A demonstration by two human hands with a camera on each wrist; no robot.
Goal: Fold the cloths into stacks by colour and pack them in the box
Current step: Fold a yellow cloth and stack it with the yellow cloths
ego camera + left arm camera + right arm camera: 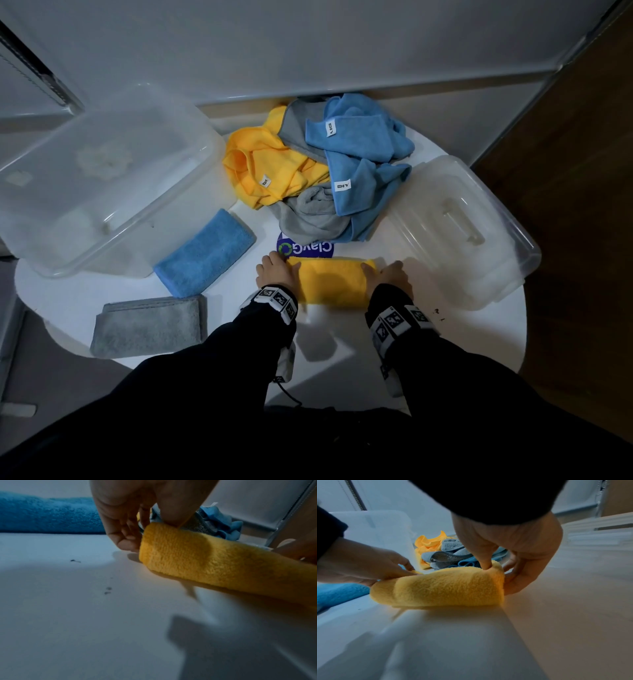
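A folded yellow cloth (330, 281) lies on the white round table (445, 342), lengthwise left to right in front of me. My left hand (274, 270) pinches its left end, thumb on top and fingers curled at the end (132, 539). My right hand (390, 277) grips the right end, with the thumb pressed into the top and the fingers curled round the side (500, 573). A folded blue cloth (205, 251) and a folded grey cloth (149, 325) lie to the left. The clear plastic box (99, 178) stands at the far left.
A loose pile of yellow, grey and blue cloths (325, 164) lies at the back of the table. The clear lid (459, 226) rests on the right, near the table edge. A round blue sticker (305, 248) sits just beyond the yellow cloth.
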